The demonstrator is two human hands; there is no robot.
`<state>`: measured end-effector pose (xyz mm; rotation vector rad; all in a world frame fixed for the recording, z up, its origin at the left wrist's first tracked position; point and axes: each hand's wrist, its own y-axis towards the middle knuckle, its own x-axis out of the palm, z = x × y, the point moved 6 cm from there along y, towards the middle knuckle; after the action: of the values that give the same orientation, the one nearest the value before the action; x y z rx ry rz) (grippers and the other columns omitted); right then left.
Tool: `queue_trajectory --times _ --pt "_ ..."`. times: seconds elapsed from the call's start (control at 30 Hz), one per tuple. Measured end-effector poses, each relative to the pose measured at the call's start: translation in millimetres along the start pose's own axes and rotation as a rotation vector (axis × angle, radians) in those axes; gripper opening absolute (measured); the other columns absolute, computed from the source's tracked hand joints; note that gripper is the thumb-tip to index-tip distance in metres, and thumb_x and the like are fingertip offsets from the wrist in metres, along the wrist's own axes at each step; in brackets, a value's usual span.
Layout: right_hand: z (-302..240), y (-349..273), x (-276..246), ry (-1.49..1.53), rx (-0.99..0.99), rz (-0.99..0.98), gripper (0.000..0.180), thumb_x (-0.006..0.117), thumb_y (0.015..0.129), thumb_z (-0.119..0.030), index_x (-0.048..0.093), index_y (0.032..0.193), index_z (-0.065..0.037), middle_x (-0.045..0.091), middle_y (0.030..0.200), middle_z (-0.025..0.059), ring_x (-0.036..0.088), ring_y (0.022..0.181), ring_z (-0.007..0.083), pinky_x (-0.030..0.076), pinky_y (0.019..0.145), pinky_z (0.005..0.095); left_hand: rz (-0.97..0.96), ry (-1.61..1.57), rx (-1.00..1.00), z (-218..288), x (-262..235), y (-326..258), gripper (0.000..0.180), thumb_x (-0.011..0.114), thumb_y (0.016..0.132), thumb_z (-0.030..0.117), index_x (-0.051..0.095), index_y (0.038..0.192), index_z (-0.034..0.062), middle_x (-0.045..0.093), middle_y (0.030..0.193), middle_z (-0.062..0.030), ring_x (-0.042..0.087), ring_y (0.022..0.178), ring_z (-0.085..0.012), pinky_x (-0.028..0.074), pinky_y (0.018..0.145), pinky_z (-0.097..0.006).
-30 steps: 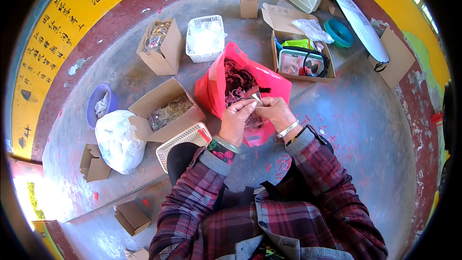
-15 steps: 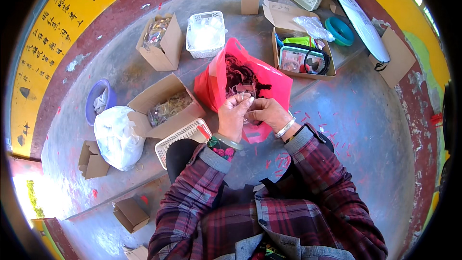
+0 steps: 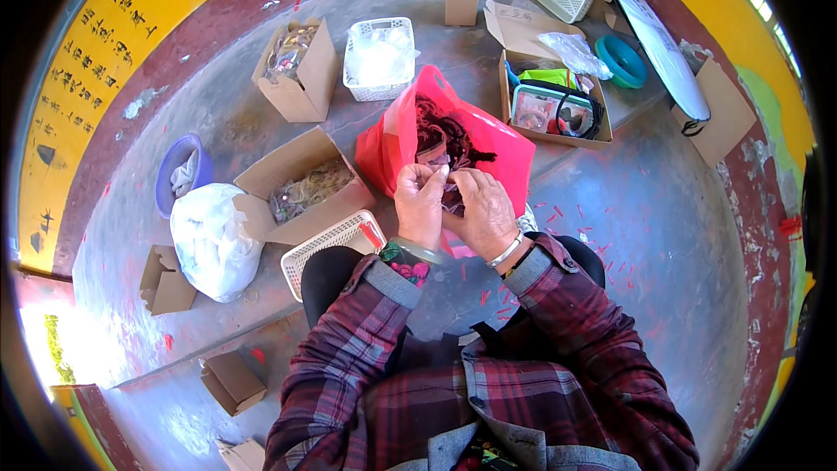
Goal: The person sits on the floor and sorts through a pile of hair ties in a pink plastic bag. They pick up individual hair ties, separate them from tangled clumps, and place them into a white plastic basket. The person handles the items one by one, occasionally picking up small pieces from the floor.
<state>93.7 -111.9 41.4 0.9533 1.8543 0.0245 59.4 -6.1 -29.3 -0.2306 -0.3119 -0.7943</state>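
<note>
A red bag [image 3: 501, 153] stands gaping in front of me, with dark red, stringy, fluffy pieces [image 3: 445, 133] inside. Over its near rim my left hand [image 3: 420, 205] and my right hand [image 3: 485, 212] meet, thumbs and fingertips pinched close together. Something small and partly clear seems to be between the fingertips, but it is too small to name. Both hands are closed. A bangle circles each wrist.
Left of the bag are an open carton [image 3: 301, 183] of small tangled items, a white basket [image 3: 327, 249] and a white plastic bag [image 3: 215, 244]. Beyond stand another white basket [image 3: 379, 83] and a carton [image 3: 558, 135] of supplies. Red scraps [image 3: 615, 266] litter the floor at right.
My right hand has turned, its back now facing up more and its fingers pointing toward the left thumb. The left hand stays nearly in place. The whole view has shifted slightly.
</note>
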Motion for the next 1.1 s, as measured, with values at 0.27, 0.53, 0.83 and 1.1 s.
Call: queue_trajectory --times 0.27,0.53,0.83,1.1 --pt "17.8 -1.2 0.4 0.12 0.117 0.034 0.024 0.064 0.072 -0.016 0.061 0.091 -0.002 0.059 0.081 0.0129 0.058 0.078 0.0298 0.046 0.068 0.0377 -0.196 -0.03 -0.106 3.2 19.6 -9.4 0.017 0.063 0.084 0.017 0.05 0.085 0.0043 0.055 0.079 -0.0023 0.052 0.066 -0.0069 0.044 0.059 -0.019" --pt "54.8 2.1 -1.8 1.286 0.612 0.007 0.016 0.059 0.082 -0.006 0.064 0.096 0.0 0.065 0.083 0.0058 0.06 0.077 0.0142 0.047 0.072 0.0268 -0.226 -0.099 -0.166 27.8 24.6 -13.3 0.027 0.06 0.086 0.023 0.055 0.103 0.0029 0.058 0.09 -0.0009 0.052 0.079 -0.0062 0.043 0.068 -0.021" --pt "49.1 -1.5 5.4 1.231 0.59 -0.257 0.018 0.06 0.083 -0.008 0.064 0.097 0.002 0.065 0.087 0.0066 0.06 0.081 0.0129 0.046 0.076 0.0249 -0.267 -0.094 -0.111 29.7 26.6 -14.3 0.016 0.057 0.087 0.009 0.063 0.098 -0.0013 0.061 0.09 -0.0039 0.057 0.077 -0.0081 0.047 0.066 -0.02" --pt "48.2 -3.9 5.8 1.148 0.649 -0.289 0.017 0.064 0.08 -0.01 0.066 0.091 0.004 0.066 0.083 0.0064 0.06 0.076 0.0108 0.046 0.072 0.0229 -0.254 -0.058 -0.185 22.1 22.4 -14.9 0.015 0.059 0.085 0.007 0.063 0.096 -0.0021 0.062 0.089 -0.0043 0.057 0.073 -0.0086 0.048 0.066 -0.02"
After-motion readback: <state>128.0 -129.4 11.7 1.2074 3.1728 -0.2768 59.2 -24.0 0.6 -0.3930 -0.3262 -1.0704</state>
